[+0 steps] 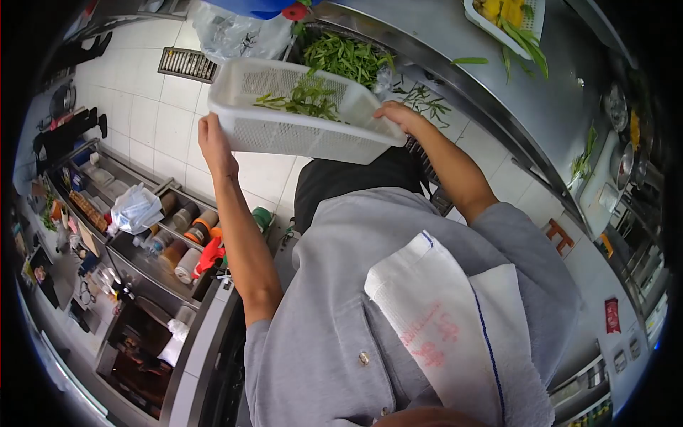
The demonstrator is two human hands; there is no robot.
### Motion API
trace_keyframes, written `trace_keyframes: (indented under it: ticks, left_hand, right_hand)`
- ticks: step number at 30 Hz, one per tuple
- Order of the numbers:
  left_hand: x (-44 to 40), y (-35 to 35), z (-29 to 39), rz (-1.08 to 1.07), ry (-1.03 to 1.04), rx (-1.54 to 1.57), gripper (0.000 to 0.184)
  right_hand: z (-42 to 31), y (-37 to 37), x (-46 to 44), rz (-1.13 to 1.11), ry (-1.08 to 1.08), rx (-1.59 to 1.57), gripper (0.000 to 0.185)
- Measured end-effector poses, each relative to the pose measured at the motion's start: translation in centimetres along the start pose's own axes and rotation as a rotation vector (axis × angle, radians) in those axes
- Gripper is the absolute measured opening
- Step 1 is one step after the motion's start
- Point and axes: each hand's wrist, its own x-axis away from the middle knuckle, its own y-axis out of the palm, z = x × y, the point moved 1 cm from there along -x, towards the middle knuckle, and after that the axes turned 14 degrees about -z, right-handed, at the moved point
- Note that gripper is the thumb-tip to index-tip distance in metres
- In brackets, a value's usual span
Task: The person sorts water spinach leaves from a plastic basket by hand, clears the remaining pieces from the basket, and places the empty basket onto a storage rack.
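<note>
A white perforated plastic basket (284, 135) is held in front of my body, its right end a little lower. Some green leafy stems (313, 99) lie inside it. My left hand (215, 142) is closed on the basket's left end. On the right end, my right hand (398, 117) grips the rim. Just beyond the basket, a heap of green leaves (348, 58) rests low down beside the counter. Loose leaves (423, 99) are scattered on the floor to its right.
A steel counter (455, 35) runs along the upper right, bearing another white basket (537, 28) with yellow and green vegetables. A clear plastic bag (242, 32) lies ahead, near a floor drain grate (186, 64). Seasoning jars (186, 263) stand at left. Another person's dark-clothed legs (71, 132) show far left.
</note>
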Motion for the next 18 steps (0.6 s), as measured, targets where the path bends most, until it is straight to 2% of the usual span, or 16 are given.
trace_keyframes:
  ticks: [1, 4, 5, 6, 7, 9, 12, 13, 14, 16, 18]
  left_hand:
    - [-0.2, 0.2, 1.2, -0.033, 0.017, -0.090, 0.029]
    - [0.9, 3.0, 3.6, 0.006, 0.092, -0.083, 0.025]
    - [0.0, 3.1, 2.5, -0.019, 0.090, -0.239, 0.027]
    - [-0.8, 3.1, 1.2, -0.050, -0.090, -0.195, 0.032]
    - [-1.1, 2.2, 0.2, -0.106, -0.135, -0.133, 0.034]
    - [-1.7, 2.5, 1.3, -0.173, -0.180, -0.026, 0.037]
    - [-0.1, 2.6, 2.4, -0.138, -0.224, -0.102, 0.035]
    - [-0.9, 2.2, 1.7, -0.170, -0.229, -0.145, 0.035]
    - [-1.5, 3.4, 2.3, -0.209, -0.229, -0.188, 0.035]
    - [-0.1, 4.7, 5.0, -0.240, -0.208, -0.102, 0.042]
    - [-0.7, 4.5, 4.3, -0.218, -0.160, -0.279, 0.046]
  right_hand:
    - [0.3, -0.1, -0.1, -0.008, -0.003, -0.022, 0.033]
    - [0.2, -2.3, -1.6, -0.077, -0.081, -0.011, 0.033]
    - [0.6, -2.6, -2.2, -0.049, 0.021, 0.124, 0.032]
    - [1.4, -2.7, -2.5, -0.025, 0.125, 0.259, 0.032]
    - [1.9, -2.5, -2.2, -0.031, 0.120, 0.251, 0.032]
    - [1.2, -2.5, -1.8, 0.028, -0.003, 0.889, 0.032]
    - [3.3, -2.8, -3.3, -0.110, -0.052, 0.865, 0.033]
    - [2.0, -1.3, -1.2, -0.012, 0.091, 0.895, 0.037]
    - [1.8, -2.3, -1.5, 0.001, 0.085, 0.894, 0.037]
    - [2.4, -2.1, -1.6, -0.201, -0.077, 1.164, 0.038]
    - [2.2, -1.8, -0.8, -0.270, -0.038, 1.056, 0.041]
